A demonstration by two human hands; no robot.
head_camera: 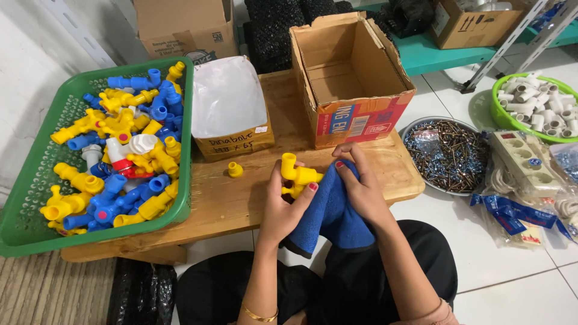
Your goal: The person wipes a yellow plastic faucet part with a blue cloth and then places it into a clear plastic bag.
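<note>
We hold a yellow tap of smooth plastic, with round spouts, above the front edge of the wooden table. Our left hand grips it from below, fingers closed around its body. Our right hand pinches a soft blue cloth against the tap; the cloth hangs down over our lap. One small yellow cap stands alone on the table just beside. Behind it we see an open brown carton and a smaller box covered with white plastic. On the left, a green mesh basket is full of yellow and blue taps. On the floor at right, a metal bowl holds dark screws.
</note>
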